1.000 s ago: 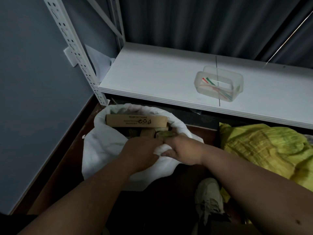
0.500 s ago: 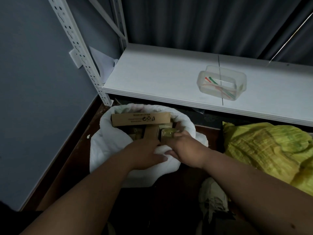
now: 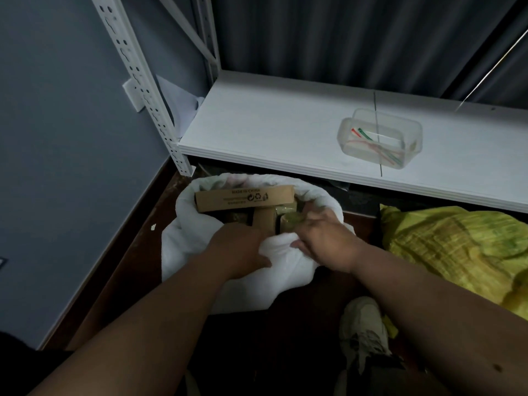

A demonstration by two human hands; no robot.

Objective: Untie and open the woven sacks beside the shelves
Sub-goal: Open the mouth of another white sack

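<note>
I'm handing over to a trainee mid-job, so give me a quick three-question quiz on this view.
1. True or false: the white sack is open at the top.
2. Which hand reaches over the rim toward the boxes: A) left hand B) right hand?
3. Fill in: the clear tub sits on the white ____.

Key:
1. True; the printed cardboard box shows inside.
2. B.
3. Shelf. The yellow sack lies below it.
</note>
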